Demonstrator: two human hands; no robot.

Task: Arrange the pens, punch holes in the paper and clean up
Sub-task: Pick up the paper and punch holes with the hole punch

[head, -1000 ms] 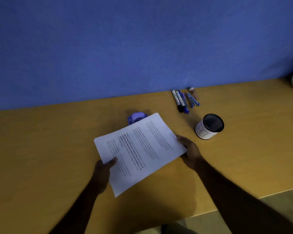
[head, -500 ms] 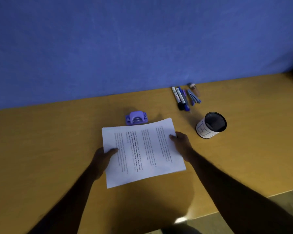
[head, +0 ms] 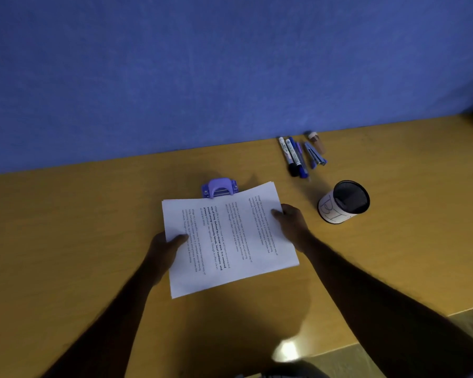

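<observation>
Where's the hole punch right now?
In the head view, the purple hole punch sits centre-frame at the far edge of the paper, left of the pens.

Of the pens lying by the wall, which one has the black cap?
The leftmost marker: white barrel, black cap at its near end. The marker beside it is capped blue.

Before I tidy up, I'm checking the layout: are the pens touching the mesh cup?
Apart. The head view shows bare desk between the pens and the mesh cup.
</observation>
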